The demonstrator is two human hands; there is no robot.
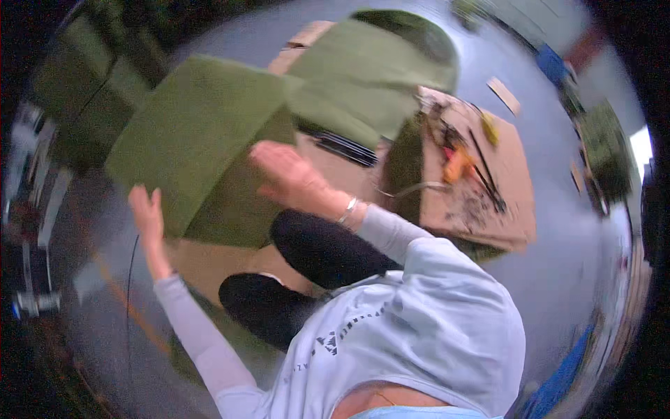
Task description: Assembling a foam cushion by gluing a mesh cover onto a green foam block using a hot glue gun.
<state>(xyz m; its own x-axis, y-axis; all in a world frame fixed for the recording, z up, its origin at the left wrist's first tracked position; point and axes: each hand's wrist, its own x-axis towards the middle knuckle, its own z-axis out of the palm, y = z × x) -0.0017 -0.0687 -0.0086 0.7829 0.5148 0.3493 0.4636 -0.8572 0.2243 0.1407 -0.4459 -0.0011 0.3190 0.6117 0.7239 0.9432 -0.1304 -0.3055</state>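
Note:
A boxy green upholstered block (pixel 199 133), perhaps a cushion or seat part, stands in front of my knees with its corner toward me. At its near left edge is my left hand (pixel 146 216), fingers stretched out. My right hand (pixel 289 174) lies by its right side face, fingers extended and a little blurred. Neither hand is wrapped round anything. Whether the palms press on the block cannot be told for certain. Beneath the block, a brown cardboard sheet (pixel 213 265) shows.
A larger rounded green upholstered piece (pixel 370 77) lies beyond. To the right, a cardboard-topped green block (pixel 516 202) carries an orange-handled tool (pixel 457 165), a black rod (pixel 485 164), a yellow item (pixel 490 130) and dark small bits. A pale hose (pixel 412 188) runs beside it.

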